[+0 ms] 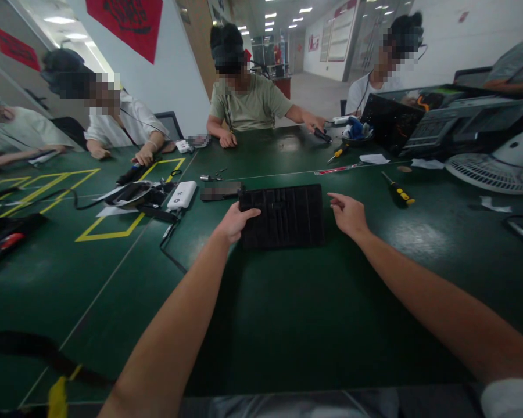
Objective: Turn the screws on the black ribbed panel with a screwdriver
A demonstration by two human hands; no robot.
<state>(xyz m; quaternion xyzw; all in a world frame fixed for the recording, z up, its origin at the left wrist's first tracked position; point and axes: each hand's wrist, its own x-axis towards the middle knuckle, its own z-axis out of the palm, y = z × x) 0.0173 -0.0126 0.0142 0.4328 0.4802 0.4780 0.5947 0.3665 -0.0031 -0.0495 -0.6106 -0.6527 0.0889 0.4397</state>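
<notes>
L hand (pixel 235 223) clamps left edge of black ribbed panel (pixel 283 216), thumb on top. Panel lies flat on green table (pixel 287 313), center, w/ R hand (pixel 348 215) just beside its top-right corner, half open, index out, holding nothing. Yellow-handled screwdriver (pixel 397 191) further right. White power bank (pixel 182 194) and dark phone (pixel 220 190) at upper left.

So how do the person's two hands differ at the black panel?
The left hand grips the left edge of the black ribbed panel, thumb on top. The right hand sits just beside its right edge, fingers loose, gripping nothing. Both are bare and low over the green table.
</notes>
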